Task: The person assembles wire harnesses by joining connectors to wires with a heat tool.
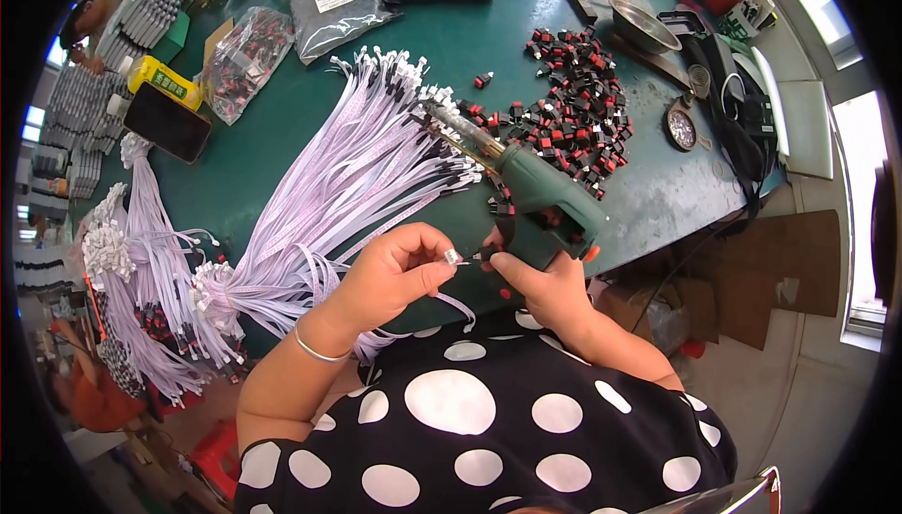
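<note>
Green gun [550, 187], near side: left hand [396, 274] pinched white connector [452, 257]; right hand [548, 287] hold, couldn't tell. Likely alignment step; next needed steadiness.

We look down from the person's head, facing forward; the shirt [512, 381] lies close, along our lower edge; the left hand [395, 274] and right hand [545, 290] are near, mid-view; the table [658, 176] spreads beyond, edges bending in our fisheye.

Bright, blown-out window [866, 218] at right, sheen on tabletop [662, 196], fisheye-bent edges, dark corners
</note>
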Demonstrator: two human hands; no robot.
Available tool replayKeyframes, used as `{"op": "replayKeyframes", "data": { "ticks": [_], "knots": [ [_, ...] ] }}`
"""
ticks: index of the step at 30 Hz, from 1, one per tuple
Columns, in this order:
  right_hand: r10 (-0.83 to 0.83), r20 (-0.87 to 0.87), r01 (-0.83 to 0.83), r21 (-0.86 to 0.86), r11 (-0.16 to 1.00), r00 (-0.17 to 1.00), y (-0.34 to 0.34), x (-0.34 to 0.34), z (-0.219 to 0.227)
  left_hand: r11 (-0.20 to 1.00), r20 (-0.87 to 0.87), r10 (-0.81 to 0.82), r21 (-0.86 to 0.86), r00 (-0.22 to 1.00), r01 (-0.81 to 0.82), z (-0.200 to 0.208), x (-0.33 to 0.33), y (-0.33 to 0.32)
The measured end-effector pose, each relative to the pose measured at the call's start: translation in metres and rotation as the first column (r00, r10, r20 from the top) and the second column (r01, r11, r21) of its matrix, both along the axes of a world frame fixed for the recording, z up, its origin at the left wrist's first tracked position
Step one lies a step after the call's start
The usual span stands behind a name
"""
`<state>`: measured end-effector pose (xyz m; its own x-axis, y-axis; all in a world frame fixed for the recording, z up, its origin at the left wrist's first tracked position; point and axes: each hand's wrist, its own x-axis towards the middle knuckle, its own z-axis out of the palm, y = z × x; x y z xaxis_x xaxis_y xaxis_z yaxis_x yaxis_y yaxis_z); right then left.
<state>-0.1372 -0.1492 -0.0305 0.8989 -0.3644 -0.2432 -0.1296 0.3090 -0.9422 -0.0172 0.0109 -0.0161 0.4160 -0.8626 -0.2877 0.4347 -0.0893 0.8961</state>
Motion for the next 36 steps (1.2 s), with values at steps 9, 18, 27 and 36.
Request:
{"op": "replayKeyframes", "data": {
  "ticks": [9,18,27,36],
  "knots": [
    [0.01,0.052,-0.008,-0.042,0.999,0.999,0.003,0.0,0.009,0.999,0.427,0.009,-0.045,0.904,0.011,0.001,-0.004,-0.013],
    [0.013,-0.006,-0.013,-0.009,1.0,1.0,0.003,-0.001,0.011,0.994,0.121,-0.065,0.09,0.991,0.054,0.006,-0.005,-0.015],
    [0.0,0.119,0.03,-0.244,0.969,0.993,-0.014,-0.025,0.01,0.992,-0.016,0.097,0.077,0.995,-0.095,-0.001,-0.004,-0.017],
    [0.148,0.134,-0.075,-0.438,0.896,0.98,-0.04,-0.111,-0.03,0.986,-0.102,0.164,0.033,0.981,-0.162,-0.008,-0.002,-0.019]
  ]
}}
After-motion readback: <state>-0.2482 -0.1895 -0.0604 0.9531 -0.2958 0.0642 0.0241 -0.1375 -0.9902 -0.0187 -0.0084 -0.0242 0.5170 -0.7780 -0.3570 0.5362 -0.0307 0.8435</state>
